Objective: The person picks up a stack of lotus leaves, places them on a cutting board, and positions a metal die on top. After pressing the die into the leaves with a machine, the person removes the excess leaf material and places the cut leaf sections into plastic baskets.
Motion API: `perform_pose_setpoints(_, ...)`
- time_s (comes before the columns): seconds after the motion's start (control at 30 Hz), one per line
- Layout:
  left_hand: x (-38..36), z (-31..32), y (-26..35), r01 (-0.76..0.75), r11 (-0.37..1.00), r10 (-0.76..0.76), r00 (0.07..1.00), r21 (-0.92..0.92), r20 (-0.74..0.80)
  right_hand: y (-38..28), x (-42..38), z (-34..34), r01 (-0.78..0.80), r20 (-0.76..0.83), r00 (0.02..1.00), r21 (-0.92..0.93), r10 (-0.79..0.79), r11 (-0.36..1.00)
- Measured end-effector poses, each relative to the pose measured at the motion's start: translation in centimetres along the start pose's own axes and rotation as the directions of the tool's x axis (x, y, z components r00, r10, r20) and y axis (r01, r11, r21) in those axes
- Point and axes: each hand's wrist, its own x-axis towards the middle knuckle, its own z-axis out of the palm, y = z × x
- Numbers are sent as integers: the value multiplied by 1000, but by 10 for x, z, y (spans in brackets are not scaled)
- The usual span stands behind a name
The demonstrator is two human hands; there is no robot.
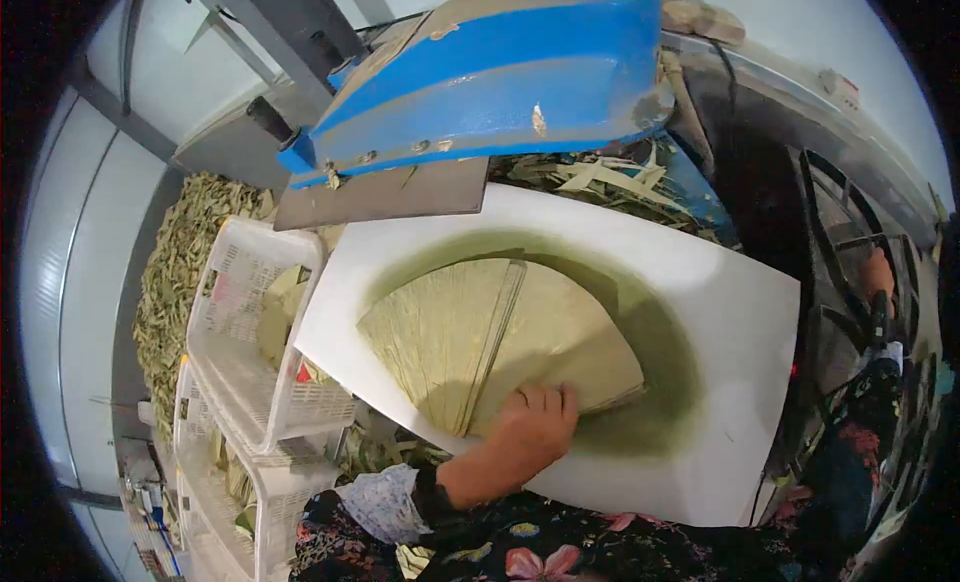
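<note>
One hand (533, 425) shows clearly, lower centre, coming off a forearm with a patterned sleeve cuff (385, 502). Which arm it belongs to is not plain from the view; by the forearm entering from lower left I read it as the left. It lies palm down, fingers (545, 397) curled, pressing on the near point of a fan (500, 342) of flat, pale yellow-green leaves. Nothing is lifted; the hand presses rather than grips.

Fan position: spread on a white board (720, 312), ribs running out from the hand toward the far side. A raised edge of stacked leaves cuts across the middle of the fan. Around the fan the board carries a green stain (660, 382) in a wide arc.

Second hand (878, 274): far right edge, small and distorted by the lens, near a dark wire frame (840, 232). Cannot tell whether it is open or closed, or whose it is.

Surroundings: blue machine housing (500, 77) above the board's far end, a brown plate (385, 194) under its lip. Leaf scraps (600, 177) between housing and board. White plastic crates (255, 352) stacked just left of the board; loose dried leaves (180, 272) piled beyond them. Floral fabric (560, 552) along the bottom.
</note>
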Motion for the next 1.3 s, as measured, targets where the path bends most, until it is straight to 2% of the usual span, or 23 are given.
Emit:
perform_pose_setpoints(0.13,-2,-9,-5,47,998,-43,997,-52,67,1,-11,15,140,1,990,46,-140,989)
perform_pose_setpoints(0.17,-3,-13,-10,103,982,-95,994,-160,60,51,60,69,347,245,922,-177,-300,921)
perform_pose_setpoints(0.2,-3,-20,-16,154,952,-144,988,-265,55,40,55,63,356,242,919,-175,-311,918)
perform_pose_setpoints(0.33,-19,-68,-47,357,738,-454,890,-573,-31,-17,3,3,288,-53,955,-61,-291,956)
perform_pose_setpoints(0.37,-28,-74,-56,524,481,-695,717,-703,60,-37,-9,-13,280,-130,951,-29,-281,960)
perform_pose_setpoints(0.4,-38,-79,-63,601,166,-853,485,-782,192,-56,-13,-11,585,-350,774,79,-527,807)
perform_pose_setpoints(0.43,-48,-73,-69,606,159,-862,470,-779,189,-76,-21,-9,831,-570,501,106,-652,546)
perform_pose_setpoints(0.5,-76,-34,-82,458,-244,-879,268,-855,395,-207,-144,-109,737,-322,676,283,-662,614)
perform_pose_setpoints(0.53,-86,-9,-82,287,-396,-850,246,-872,467,-243,-178,-109,763,-395,636,449,-663,465)
perform_pose_setpoints(0.57,-95,4,-81,265,-419,-843,242,-868,481,-282,-222,-133,686,-272,603,656,-750,313)
perform_pose_setpoints(0.6,-103,15,-82,243,-440,-836,240,-865,493,-311,-245,-121,803,-386,435,576,-814,156)
perform_pose_setpoints(0.67,-121,20,-77,237,-407,-853,247,-882,460,-365,-320,-130,665,-381,269,738,-885,-116)
perform_pose_setpoints(0.73,-130,-2,-68,504,-258,-887,214,-824,408,-410,-373,-138,699,-326,150,702,-933,-133)
perform_pose_setpoints(0.8,-144,-12,-55,519,-93,-949,213,-850,234,-450,-393,-117,690,-276,120,714,-954,-120)
perform_pose_setpoints(0.87,-166,4,-39,435,-225,-920,200,-872,337,-485,-411,-106,686,-231,88,719,-969,-110)
perform_pose_setpoints(0.93,-172,-7,-28,305,-535,-754,246,-787,609,-511,-413,-91,844,-73,165,526,-984,102)
perform_pose_setpoints(0.97,-178,0,-23,187,-638,-687,300,-747,662,-521,-399,-62,983,-163,-144,90,-976,-160)
perform_pose_setpoints(1.03,-187,1,-20,71,-679,-661,374,-730,651,-500,-424,-75,967,-236,-36,236,-971,-93)
perform_pose_setpoints(1.07,-196,25,-16,-4,-687,-651,449,-727,613,-507,-412,-36,986,-254,-142,54,-957,-161)
perform_pose_setpoints(1.1,-197,21,-19,-39,-716,-643,426,-697,637,-511,-409,-7,987,-203,23,161,-979,-10)
perform_pose_setpoints(1.13,-206,11,-21,-37,-738,-617,444,-674,650,-479,-472,-82,931,-165,170,350,-971,104)
perform_pose_setpoints(1.17,-212,-3,-23,-196,-697,-686,461,-689,563,-470,-485,-69,967,-275,84,254,-958,12)
perform_pose_setpoints(1.3,-254,34,6,-228,-663,-735,377,-713,563,-431,-588,-113,945,-14,156,295,-988,145)
